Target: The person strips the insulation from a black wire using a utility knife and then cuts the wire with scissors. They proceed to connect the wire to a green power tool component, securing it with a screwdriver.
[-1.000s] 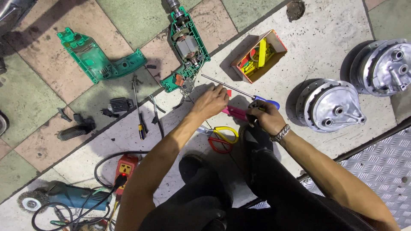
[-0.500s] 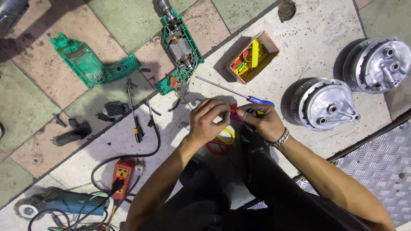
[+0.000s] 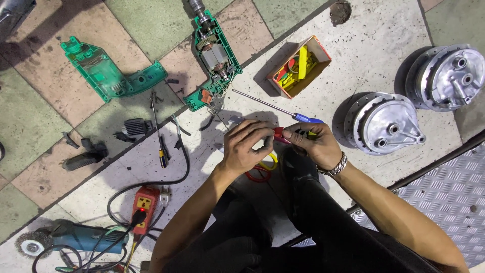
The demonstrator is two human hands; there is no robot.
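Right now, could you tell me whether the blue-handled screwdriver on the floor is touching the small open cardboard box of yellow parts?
Apart. The head view shows the blue-handled screwdriver lying below the small open cardboard box, with bare concrete floor between its metal tip and the box.

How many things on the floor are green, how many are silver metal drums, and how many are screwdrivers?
Green drill housing halves: 2, the empty shell and the half with the motor
Silver metal drums: 2, near and far right
Screwdrivers: 2, blue-handled and a small one
Total: 6
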